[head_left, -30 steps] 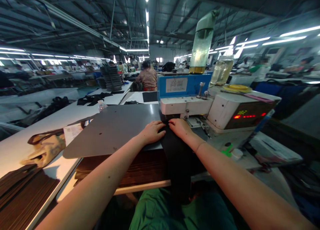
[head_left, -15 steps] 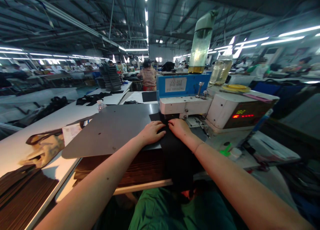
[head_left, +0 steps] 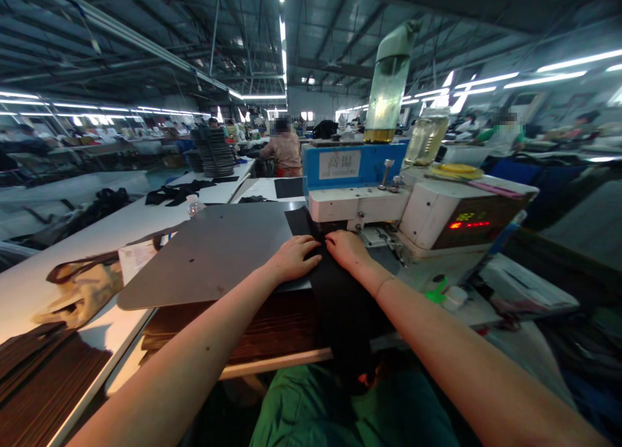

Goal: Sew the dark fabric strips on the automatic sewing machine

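A long black fabric strip (head_left: pixel 340 298) runs from my lap up over the grey metal plate (head_left: pixel 218 252) and along the left side of the sewing machine head (head_left: pixel 359 204). My left hand (head_left: pixel 295 258) lies on the plate at the strip's left edge, fingers stretched forward and thumb apart. Bent over the strip just in front of the machine head, my right hand (head_left: pixel 346 247) has its fingertips closed on the cloth. The needle area is hidden behind that hand. Past my fingers, the far end of the strip lies flat on the plate.
Brown fabric stacks lie under the plate (head_left: pixel 272 330) and at lower left (head_left: pixel 53 376). A small clear bottle (head_left: pixel 194 205) stands behind the plate. Oil bottles (head_left: pixel 387 97) top the machine; its control box (head_left: pixel 457 207) is at right. A person (head_left: pixel 282 150) sits ahead.
The strip's far end has moved farther away and slightly left across the plate, so more of it shows beyond my fingers. Both hands stay almost in place.
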`<state>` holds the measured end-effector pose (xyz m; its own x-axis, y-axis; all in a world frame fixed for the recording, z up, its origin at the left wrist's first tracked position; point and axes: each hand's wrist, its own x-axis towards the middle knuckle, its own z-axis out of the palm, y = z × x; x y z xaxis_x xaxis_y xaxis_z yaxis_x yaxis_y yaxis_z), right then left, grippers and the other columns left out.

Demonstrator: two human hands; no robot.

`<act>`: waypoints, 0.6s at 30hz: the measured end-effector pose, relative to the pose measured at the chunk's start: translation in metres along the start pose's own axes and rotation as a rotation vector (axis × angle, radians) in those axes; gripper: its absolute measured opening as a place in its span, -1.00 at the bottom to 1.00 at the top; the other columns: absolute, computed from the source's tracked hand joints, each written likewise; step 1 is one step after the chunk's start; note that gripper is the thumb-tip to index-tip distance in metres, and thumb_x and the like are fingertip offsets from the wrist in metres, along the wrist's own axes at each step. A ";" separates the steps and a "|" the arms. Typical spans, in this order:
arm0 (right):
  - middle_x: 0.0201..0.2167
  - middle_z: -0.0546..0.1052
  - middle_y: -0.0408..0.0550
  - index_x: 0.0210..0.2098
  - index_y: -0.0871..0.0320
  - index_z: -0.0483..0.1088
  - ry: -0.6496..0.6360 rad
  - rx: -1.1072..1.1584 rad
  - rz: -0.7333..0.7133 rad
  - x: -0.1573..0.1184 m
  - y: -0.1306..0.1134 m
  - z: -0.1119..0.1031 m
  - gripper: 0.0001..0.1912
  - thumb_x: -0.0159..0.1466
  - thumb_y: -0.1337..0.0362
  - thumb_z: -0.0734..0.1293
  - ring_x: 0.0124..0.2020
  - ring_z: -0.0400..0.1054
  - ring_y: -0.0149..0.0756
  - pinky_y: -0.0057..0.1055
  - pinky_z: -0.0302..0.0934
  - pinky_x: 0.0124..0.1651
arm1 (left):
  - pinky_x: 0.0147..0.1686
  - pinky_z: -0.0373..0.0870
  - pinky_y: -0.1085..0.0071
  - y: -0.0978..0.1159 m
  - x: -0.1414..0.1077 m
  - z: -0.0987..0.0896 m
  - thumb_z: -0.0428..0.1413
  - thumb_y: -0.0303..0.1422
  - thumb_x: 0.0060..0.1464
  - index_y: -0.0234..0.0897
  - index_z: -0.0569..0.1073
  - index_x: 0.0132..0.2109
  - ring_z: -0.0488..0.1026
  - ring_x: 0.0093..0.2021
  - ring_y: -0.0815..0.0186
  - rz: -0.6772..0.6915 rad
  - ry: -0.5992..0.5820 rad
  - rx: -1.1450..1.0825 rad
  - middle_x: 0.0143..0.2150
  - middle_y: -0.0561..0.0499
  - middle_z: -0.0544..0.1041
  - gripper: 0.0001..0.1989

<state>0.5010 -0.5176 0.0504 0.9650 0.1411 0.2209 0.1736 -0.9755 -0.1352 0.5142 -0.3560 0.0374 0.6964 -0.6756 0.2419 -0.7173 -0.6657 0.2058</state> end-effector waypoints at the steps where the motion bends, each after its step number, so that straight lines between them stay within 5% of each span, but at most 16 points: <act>1: -0.16 0.51 0.05 -0.15 0.19 0.44 0.001 -0.002 0.004 0.000 0.000 0.000 -0.69 0.25 0.30 0.12 -0.18 0.39 -0.24 -0.43 0.19 -0.17 | 0.14 0.12 0.27 0.000 0.000 0.000 -0.05 -0.23 0.13 -0.35 0.34 0.06 0.22 0.12 0.18 0.002 0.000 0.000 0.10 -0.17 0.32 -0.58; 18: -0.18 0.51 0.06 -0.17 0.21 0.44 0.010 -0.002 -0.002 0.001 0.000 0.001 -0.70 0.25 0.32 0.12 -0.18 0.38 -0.25 -0.43 0.18 -0.14 | 0.14 0.12 0.28 0.001 -0.001 -0.001 -0.05 -0.22 0.12 -0.31 0.34 0.05 0.22 0.11 0.21 0.012 0.006 -0.006 0.10 -0.13 0.32 -0.60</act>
<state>0.5020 -0.5170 0.0496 0.9628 0.1413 0.2304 0.1750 -0.9755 -0.1331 0.5131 -0.3555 0.0379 0.6877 -0.6817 0.2497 -0.7256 -0.6556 0.2089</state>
